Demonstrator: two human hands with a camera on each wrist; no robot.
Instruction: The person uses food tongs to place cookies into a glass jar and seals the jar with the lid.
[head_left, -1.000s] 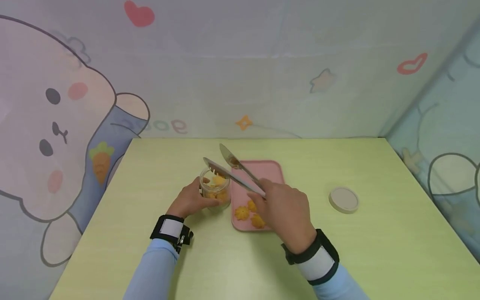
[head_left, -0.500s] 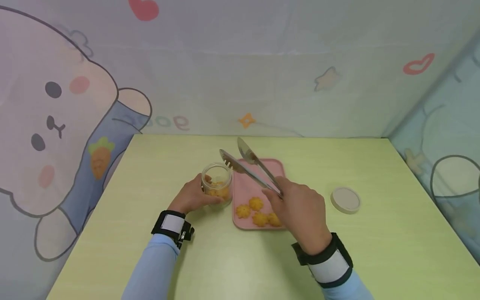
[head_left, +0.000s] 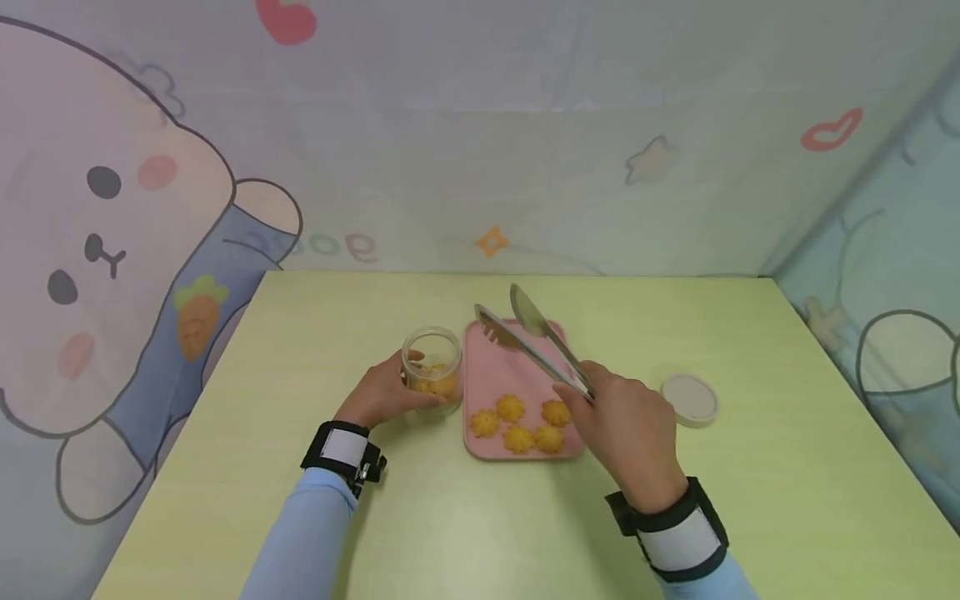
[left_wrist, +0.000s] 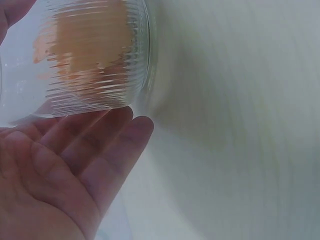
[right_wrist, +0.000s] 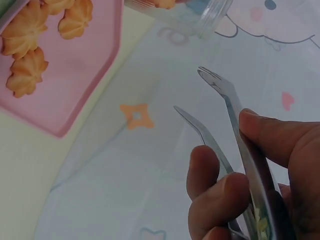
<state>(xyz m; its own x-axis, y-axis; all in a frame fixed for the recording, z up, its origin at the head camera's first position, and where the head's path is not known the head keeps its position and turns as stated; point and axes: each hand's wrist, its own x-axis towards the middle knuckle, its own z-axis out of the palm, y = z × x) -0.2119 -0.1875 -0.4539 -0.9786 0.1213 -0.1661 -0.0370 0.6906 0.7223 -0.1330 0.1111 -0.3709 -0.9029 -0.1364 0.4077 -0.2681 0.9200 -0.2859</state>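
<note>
A clear glass jar (head_left: 432, 367) with several yellow cookies in its bottom stands left of the pink tray (head_left: 498, 358). My left hand (head_left: 386, 392) holds the jar, thumb at its front and fingers around its far side; the left wrist view shows the ribbed glass (left_wrist: 95, 55) against the fingers. My right hand (head_left: 626, 425) grips metal tongs (head_left: 536, 346) above the tray. Their two ends stand apart with nothing between them, as the right wrist view shows too. Several flower-shaped cookies (head_left: 518, 438) lie on the tray's near half.
A round pale lid (head_left: 690, 399) lies on the table to the right, partly behind my right hand. The light yellow-green table (head_left: 787, 467) ends at the back against a printed cloth (head_left: 555, 192) with cartoon figures.
My right hand has moved right with the tongs, from over the jar to over the tray. A cookie by the tongs at the jar's mouth is now down inside. My left hand stays put.
</note>
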